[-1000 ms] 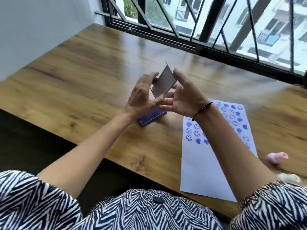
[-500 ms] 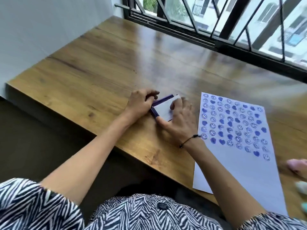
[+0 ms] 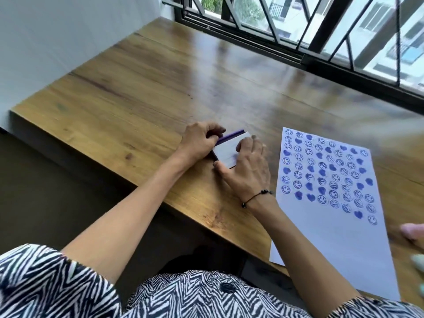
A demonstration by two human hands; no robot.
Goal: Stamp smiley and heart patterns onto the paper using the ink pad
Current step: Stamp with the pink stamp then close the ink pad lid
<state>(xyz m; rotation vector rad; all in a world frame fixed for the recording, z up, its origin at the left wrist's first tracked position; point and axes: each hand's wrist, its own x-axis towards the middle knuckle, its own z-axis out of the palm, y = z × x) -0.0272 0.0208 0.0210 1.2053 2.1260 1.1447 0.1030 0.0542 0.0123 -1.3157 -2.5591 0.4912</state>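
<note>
The ink pad point(image 3: 228, 150) lies on the wooden table with its pale lid down over the purple base. My left hand point(image 3: 199, 142) grips its left end with curled fingers. My right hand point(image 3: 249, 167) lies flat on the lid, thumb along the near edge and fingers over the right side. To the right lies the white paper point(image 3: 332, 214), its upper half covered with rows of blue smileys and hearts.
A pink stamp point(image 3: 410, 231) and a pale green one point(image 3: 418, 263) lie blurred at the right edge beside the paper. The table's front edge point(image 3: 160, 198) runs diagonally near my arms. A barred window point(image 3: 298, 31) lines the far side.
The lid, held up and open above the base a second ago, has come down flat onto the ink pad. Both hands dropped to the table with it and now press on it.
</note>
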